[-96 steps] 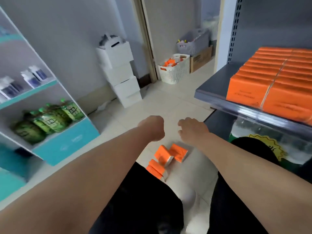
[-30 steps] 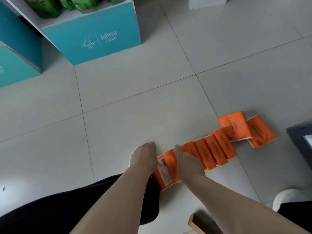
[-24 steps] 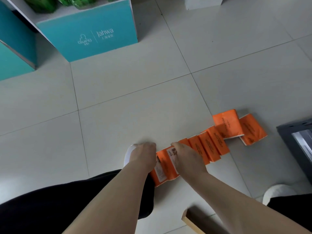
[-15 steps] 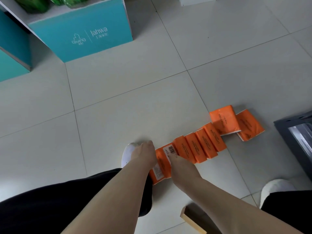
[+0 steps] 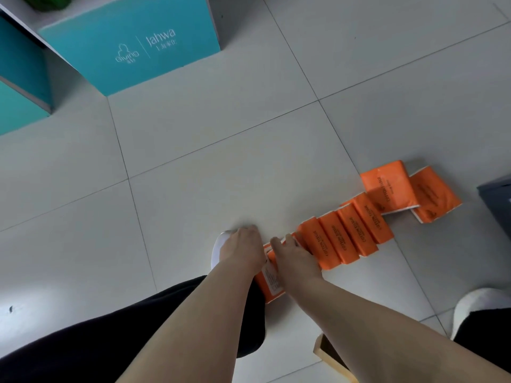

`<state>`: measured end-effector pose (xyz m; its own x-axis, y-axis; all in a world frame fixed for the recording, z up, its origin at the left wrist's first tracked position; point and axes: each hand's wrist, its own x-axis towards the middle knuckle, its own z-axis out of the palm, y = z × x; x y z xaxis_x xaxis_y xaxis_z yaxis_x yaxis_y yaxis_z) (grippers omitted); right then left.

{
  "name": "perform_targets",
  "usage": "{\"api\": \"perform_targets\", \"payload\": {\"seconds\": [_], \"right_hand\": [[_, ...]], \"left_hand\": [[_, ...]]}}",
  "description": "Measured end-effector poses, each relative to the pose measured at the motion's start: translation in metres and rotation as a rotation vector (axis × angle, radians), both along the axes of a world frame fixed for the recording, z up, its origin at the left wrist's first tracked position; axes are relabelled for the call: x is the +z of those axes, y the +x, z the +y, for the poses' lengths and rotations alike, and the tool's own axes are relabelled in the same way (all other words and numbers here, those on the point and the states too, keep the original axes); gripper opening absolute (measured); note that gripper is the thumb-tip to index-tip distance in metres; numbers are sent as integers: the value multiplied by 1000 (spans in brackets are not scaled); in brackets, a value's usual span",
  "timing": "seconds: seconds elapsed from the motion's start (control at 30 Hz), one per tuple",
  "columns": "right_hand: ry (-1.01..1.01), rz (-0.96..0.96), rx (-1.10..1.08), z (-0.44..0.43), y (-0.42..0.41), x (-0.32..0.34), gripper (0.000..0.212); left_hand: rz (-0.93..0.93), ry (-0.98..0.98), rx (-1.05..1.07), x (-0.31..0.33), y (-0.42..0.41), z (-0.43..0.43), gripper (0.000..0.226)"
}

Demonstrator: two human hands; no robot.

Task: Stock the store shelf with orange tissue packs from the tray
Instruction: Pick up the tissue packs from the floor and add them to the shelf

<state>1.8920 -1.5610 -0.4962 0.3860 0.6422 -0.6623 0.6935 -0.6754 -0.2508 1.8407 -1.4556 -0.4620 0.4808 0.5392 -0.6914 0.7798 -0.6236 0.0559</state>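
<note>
Head view: hands [image 5: 272, 255] now closer on nearest pack [image 5: 269, 277].

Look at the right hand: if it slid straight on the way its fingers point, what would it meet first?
The right hand points up and slightly right along the floor. It would probably first meet the row of orange tissue packs leaning beside its fingers, though depth is unclear.

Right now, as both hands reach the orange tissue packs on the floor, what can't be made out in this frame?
- Head view: the pack between the left hand and right hand is mostly covered by them, so the grip is unclear.
- The barcode label is too small to read.
- The wooden object is cut off by the bottom edge and the right forearm.
- The store shelf is cut off at the right edge.
</note>
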Motion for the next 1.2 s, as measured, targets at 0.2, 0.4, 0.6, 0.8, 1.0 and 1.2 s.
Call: {"api": "perform_targets", "payload": {"seconds": [0.2, 0.4, 0.6, 0.8, 1.0, 1.2], "right_hand": [[143, 67, -63, -23, 0, 10, 42], [294, 79, 5, -66, 5, 31, 50], [235, 47, 69, -104, 14, 44, 42], [161, -38, 80, -121, 21, 38, 43], [134, -60, 115, -132, 32, 29, 50], [206, 9, 147, -141, 40, 26, 50]], "left_hand": [[9, -23, 16, -6, -10, 7, 33], [-7, -155, -223, -5, -9, -4, 27], [192, -246, -497, -11, -11, -17, 42], [149, -153, -450, -20, 2, -27, 51], [35, -8, -463, -39, 18, -39, 42], [50, -26, -489, -53, 12, -36, 56]]}}
